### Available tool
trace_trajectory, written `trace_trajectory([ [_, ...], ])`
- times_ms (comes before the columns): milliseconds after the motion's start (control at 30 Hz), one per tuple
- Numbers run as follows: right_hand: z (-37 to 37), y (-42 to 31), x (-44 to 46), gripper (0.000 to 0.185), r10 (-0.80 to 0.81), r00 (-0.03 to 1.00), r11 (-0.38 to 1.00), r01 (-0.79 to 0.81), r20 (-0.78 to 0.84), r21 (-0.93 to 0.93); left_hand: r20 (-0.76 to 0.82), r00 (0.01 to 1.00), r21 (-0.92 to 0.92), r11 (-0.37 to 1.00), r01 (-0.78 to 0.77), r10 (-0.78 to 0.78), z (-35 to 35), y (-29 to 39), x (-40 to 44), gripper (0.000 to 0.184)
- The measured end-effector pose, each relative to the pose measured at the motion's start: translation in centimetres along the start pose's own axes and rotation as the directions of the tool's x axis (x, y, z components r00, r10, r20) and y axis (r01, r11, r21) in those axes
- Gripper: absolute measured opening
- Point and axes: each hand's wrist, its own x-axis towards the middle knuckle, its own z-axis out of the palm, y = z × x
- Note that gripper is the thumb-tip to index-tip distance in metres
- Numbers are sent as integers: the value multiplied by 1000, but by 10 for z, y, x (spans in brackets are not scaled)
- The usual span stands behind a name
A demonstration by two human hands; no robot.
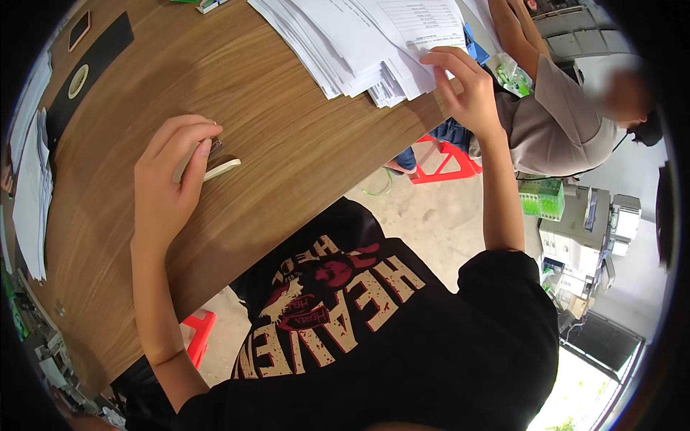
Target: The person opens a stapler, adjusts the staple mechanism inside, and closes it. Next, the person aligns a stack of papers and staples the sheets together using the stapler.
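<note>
My left hand (172,172) is closed, its fingers and thumb wrapped round a small stapler. The stapler's pale base (223,169) sticks out past the fingertips, low over the wooden table, and most of its body is hidden in the palm. My right hand (467,86) hovers at the near corner of a thick stack of printed sheets (338,43). Its fingers are bent and spread, with the thumb apart from them. The fingertips overlap the edge of the top sheets; whether they touch the paper is hard to tell.
A tape roll (78,81) lies on a black strip (108,47) near a phone (80,31). More paper stacks (32,201) line the table's left side. Beyond my right arm sits another person (553,122), by a red stool (442,161). Green boxes (543,199) stand behind.
</note>
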Motion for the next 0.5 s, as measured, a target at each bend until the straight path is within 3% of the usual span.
trace_trajectory([
  [100,-2,-5,4,23,-120,993,993,120,-18,-15,-16,1000,0,1000,-10,10,0,-3,-1,14],
  [167,-5,-8,4,26,-22,999,1000,22,26,5,-11,1000,4,1000,-16,16,0,-4,-2,13],
  [500,-5,-3,5,24,94,995,996,-94,-46,-4,-23,1000,-9,1000,1,-1,1,-8,-3,12],
])
